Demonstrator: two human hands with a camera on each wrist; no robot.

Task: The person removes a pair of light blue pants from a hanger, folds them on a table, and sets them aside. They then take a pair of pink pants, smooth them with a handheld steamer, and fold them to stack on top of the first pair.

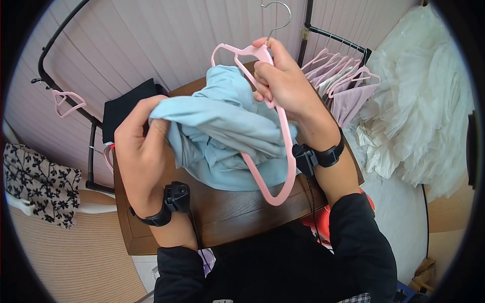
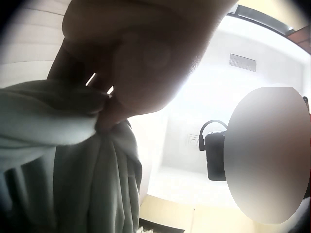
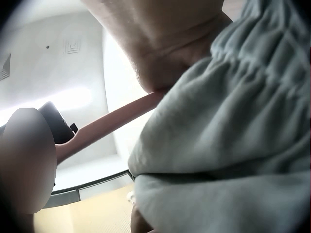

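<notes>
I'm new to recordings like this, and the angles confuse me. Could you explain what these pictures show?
There's no robot, only a person's bare hands. The wide picture comes from a head-worn camera looking down; the other two come from small wrist cameras, each close to one hand. The left hand pinches light blue cloth; the right hand grips a pink hanger below its hook. The cloth bunches over a brown table, partly covering the hanger. Black cloth sits at the table's far left corner.
</notes>
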